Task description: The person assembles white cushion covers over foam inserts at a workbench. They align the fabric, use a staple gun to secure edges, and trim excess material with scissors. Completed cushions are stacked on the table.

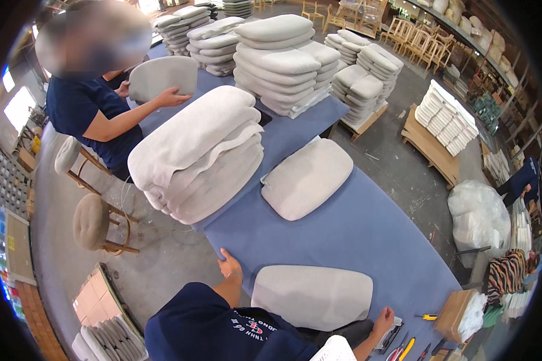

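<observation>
head view, high, looking down, blue table (pixel 355 228)

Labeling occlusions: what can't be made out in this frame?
- Right hand: head view, small near rim, grip unreadable.
- Tools: head view, cut by lower edge.
- Grey cushion: head view, near edge hidden behind dark shirt.
- Co-worker's far hand: mostly hidden behind held pad.

- Leans in from the near edge, both bare arms reaching out from dark navy short sleeves.
- Stretches the left forearm (pixel 230 287) straight toward the far side, wrist level.
- Sets the left hand (pixel 229 263) down flat, palm under, fingers spread and pointing far-left.
- Angles the right forearm (pixel 367 340) out to the right, elbow low.
- Keeps the right hand (pixel 384 315) knuckles up with fingers curled; grip too small to judge.
</observation>
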{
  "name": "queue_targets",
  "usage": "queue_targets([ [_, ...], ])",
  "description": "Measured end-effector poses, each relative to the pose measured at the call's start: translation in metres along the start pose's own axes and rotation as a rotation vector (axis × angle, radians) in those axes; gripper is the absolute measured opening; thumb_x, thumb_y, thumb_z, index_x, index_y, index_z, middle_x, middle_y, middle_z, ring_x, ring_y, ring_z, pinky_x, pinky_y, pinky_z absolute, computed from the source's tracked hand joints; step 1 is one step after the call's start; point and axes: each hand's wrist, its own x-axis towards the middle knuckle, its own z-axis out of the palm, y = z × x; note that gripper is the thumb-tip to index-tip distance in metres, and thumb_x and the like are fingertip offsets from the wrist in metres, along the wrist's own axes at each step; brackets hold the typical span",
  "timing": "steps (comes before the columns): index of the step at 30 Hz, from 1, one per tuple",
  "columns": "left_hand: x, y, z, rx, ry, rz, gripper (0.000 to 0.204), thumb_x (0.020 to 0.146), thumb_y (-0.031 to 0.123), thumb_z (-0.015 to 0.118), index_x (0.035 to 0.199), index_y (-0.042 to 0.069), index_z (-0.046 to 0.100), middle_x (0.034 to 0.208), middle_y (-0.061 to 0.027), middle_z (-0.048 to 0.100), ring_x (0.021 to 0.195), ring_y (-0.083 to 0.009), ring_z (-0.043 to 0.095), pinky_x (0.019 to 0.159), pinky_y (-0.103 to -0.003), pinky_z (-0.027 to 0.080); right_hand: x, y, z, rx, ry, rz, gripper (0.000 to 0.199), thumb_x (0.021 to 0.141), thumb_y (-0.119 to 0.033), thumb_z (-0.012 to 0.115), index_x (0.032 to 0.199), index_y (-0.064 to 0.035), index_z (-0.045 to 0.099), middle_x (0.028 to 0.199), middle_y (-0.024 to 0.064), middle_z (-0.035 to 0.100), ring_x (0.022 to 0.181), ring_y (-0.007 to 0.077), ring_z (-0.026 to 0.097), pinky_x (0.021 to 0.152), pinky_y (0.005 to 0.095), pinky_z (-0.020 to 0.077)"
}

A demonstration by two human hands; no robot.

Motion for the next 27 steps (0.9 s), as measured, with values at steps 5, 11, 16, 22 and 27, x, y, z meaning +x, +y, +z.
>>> queue_targets([
  [5,-0.018,0.019,-0.001,0.017,-0.020,-0.053,0.095,0.095,0.079,0.036,0.141,-0.002,0.058,0.137,-0.0282,0.061,0.128,-0.0468,0.057,0.110,-0.054,0.044,0.022,-0.063,0.089,-0.190,0.000,-0.087,0.037,0.101,-0.031,0.062,0.125,-0.0024,0.066,0.116,0.0152,0.070,0.104,0.0284,0.066,0.092,0.0417,0.0509],
  [11,-0.027,0.049,-0.011,0.046,-0.043,-0.063,0.099,0.095,0.081,0.033,0.132,-0.006,0.064,0.130,-0.0301,0.065,0.122,-0.0475,0.061,0.106,-0.054,0.046,-0.020,-0.151,0.141,-0.571,0.167,0.000,0.045,0.099,-0.044,0.056,0.123,-0.0077,0.067,0.123,0.0168,0.068,0.115,0.0395,0.062,0.097,0.0529,0.0467],
  [16,-0.036,0.044,-0.024,0.086,0.005,-0.083,0.098,0.096,0.080,0.032,0.126,-0.007,0.067,0.127,-0.0306,0.066,0.118,-0.0479,0.062,0.105,-0.054,0.046,-0.036,-0.184,0.132,-0.617,0.033,-0.039,0.037,0.095,-0.034,0.058,0.111,-0.0047,0.075,0.107,0.0188,0.074,0.105,0.0382,0.068,0.093,0.0565,0.0484],
  [22,-0.020,0.024,-0.005,0.216,0.072,-0.095,0.092,0.097,0.076,0.035,0.131,-0.004,0.066,0.125,-0.0302,0.067,0.120,-0.0478,0.062,0.105,-0.054,0.047,-0.005,-0.128,0.134,-0.712,0.020,0.046,0.048,0.102,-0.046,0.049,0.116,-0.0024,0.066,0.115,0.0222,0.068,0.110,0.0420,0.063,0.091,0.0543,0.0495],
  [27,0.007,0.009,0.005,0.270,0.144,-0.140,0.093,0.097,0.076,0.034,0.127,-0.005,0.068,0.120,-0.0315,0.069,0.117,-0.0485,0.063,0.102,-0.055,0.048,0.012,-0.186,0.134,-0.725,-0.111,-0.121,0.043,0.099,-0.042,0.056,0.106,-0.0012,0.069,0.108,0.0219,0.068,0.104,0.0421,0.064,0.086,0.0533,0.0504],
])
